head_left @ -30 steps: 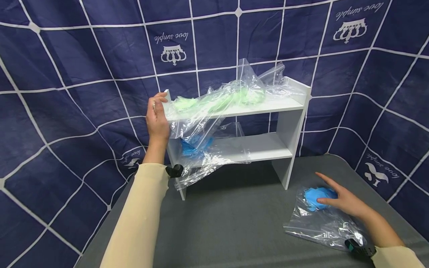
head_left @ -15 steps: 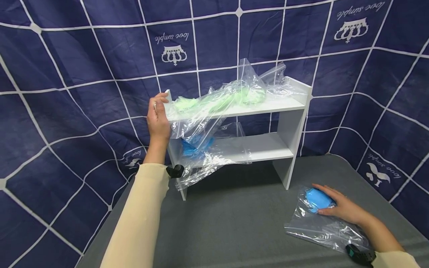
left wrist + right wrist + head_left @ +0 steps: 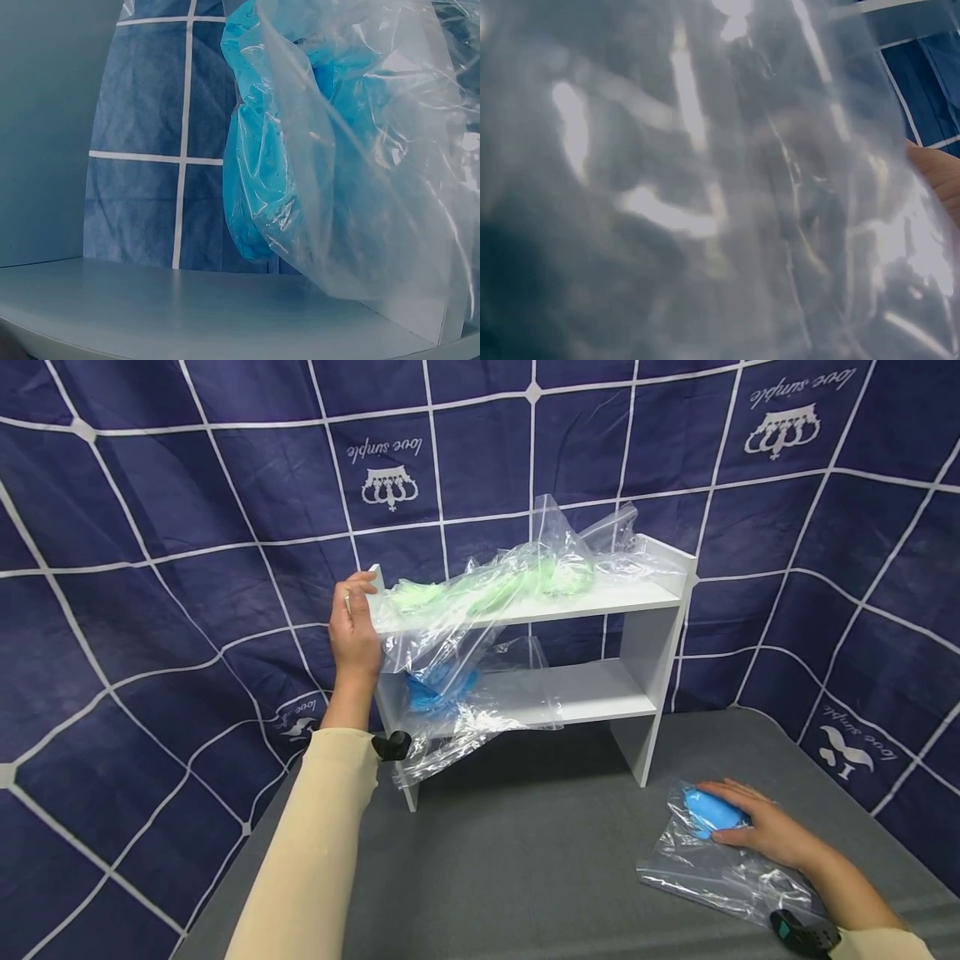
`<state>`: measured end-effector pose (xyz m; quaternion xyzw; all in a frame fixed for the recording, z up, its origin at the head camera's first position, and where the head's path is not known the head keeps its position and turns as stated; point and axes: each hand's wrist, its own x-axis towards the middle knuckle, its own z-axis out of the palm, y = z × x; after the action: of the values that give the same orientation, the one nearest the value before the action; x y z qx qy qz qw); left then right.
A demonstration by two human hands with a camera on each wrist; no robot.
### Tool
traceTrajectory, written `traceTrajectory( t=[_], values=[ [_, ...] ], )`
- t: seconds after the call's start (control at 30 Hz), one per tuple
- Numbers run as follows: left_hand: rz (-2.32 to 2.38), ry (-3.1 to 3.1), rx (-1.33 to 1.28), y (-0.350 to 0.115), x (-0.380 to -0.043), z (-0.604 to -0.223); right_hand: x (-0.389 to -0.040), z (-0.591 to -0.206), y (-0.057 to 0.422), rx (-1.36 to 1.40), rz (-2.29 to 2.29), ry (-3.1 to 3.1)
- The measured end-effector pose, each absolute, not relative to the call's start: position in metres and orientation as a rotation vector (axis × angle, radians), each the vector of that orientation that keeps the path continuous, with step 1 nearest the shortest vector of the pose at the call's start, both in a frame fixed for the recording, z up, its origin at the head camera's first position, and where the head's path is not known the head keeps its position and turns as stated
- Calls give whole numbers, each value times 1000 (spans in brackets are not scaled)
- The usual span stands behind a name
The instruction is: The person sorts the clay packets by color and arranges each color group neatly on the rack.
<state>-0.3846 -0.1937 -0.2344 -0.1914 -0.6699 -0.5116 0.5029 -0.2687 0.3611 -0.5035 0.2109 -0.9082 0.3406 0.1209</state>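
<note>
In the head view my left hand point(image 3: 355, 627) grips the upper left side panel of a small white shelf point(image 3: 585, 687). My right hand point(image 3: 772, 831), low on the right, curls its fingers and thumb round a soft blue lump point(image 3: 712, 812) inside a clear zip bag point(image 3: 697, 877) on the grey tabletop. In the right wrist view the blurred plastic film point(image 3: 705, 180) fills most of the picture. On the shelf's upper board lie clear bags with pale green contents point(image 3: 517, 585). A bag with blue contents point(image 3: 259, 150) sits on the lower board, its film hanging over the front edge.
Dark blue cloth point(image 3: 480, 460) with white grid lines hangs behind the shelf and along both sides. The grey tabletop point(image 3: 525, 860) runs under and in front of the shelf. Another clear bag point(image 3: 630, 552) lies at the upper board's right end.
My right hand has come down onto the bagged blue lump, and its fingers have closed round it. My left hand stays on the shelf's side panel.
</note>
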Motion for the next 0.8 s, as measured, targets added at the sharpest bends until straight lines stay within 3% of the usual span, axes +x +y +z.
traceTrajectory(
  t=[0.37, 0.63, 0.8],
  values=[
    [-1248, -1585, -477, -191, -382, -234, -267, -507, 360, 643, 832, -2543],
    [-1277, -1552, -508, -177, -356, -222, -259, -497, 354, 595, 857, -2531],
    [-1262, -1552, -501, -185, -371, -228, -255, -485, 344, 574, 853, -2544]
  ],
)
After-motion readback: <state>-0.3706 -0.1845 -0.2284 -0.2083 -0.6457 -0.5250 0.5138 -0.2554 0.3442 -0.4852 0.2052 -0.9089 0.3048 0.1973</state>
